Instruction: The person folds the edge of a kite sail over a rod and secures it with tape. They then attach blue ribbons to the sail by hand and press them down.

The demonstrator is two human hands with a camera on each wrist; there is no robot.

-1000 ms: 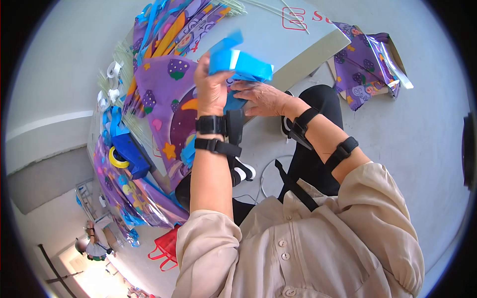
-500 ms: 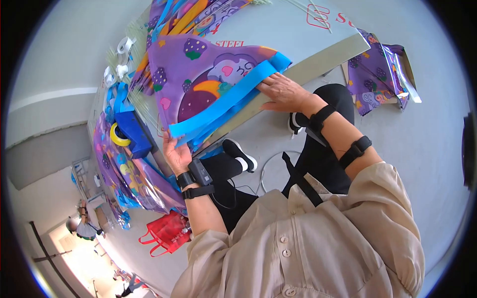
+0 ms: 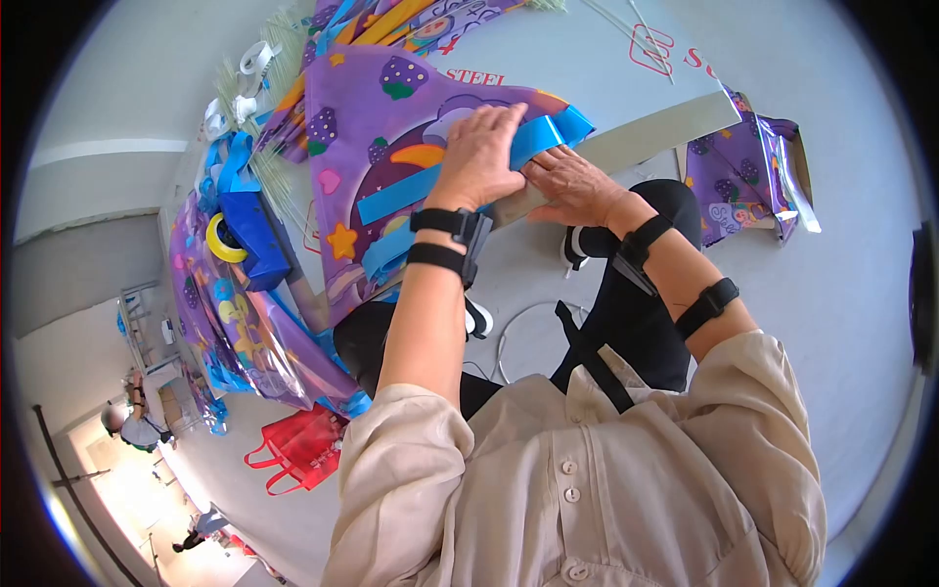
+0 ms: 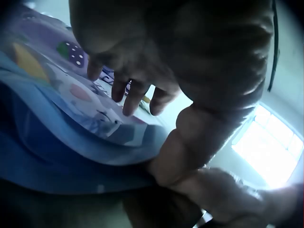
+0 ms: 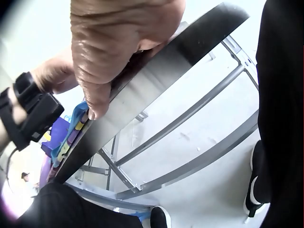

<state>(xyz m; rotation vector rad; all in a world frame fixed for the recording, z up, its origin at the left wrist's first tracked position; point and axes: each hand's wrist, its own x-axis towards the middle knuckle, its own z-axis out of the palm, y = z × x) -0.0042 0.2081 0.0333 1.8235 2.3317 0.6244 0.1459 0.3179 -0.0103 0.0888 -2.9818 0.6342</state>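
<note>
A purple printed sheet with strawberries, stars and a moon lies on the table. Along its near edge runs a blue ribbon, its right part looped up near the table's edge. My left hand is over the ribbon with fingers extended; in the left wrist view its thumb is down at the ribbon. Just to the right, my right hand rests with fairly straight fingers on the ribbon's near side. In the right wrist view the right thumb lies against the metal table edge.
A blue tape dispenser with a yellow roll stands left, near white rolls. More purple sheets are piled at the back. A box with purple sheets is at right, and a red bag lies on the floor.
My left hand swung down left, laying the ribbon out along the sheet's edge, then came back right beside the right hand. The right hand stayed near the ribbon's right end.
</note>
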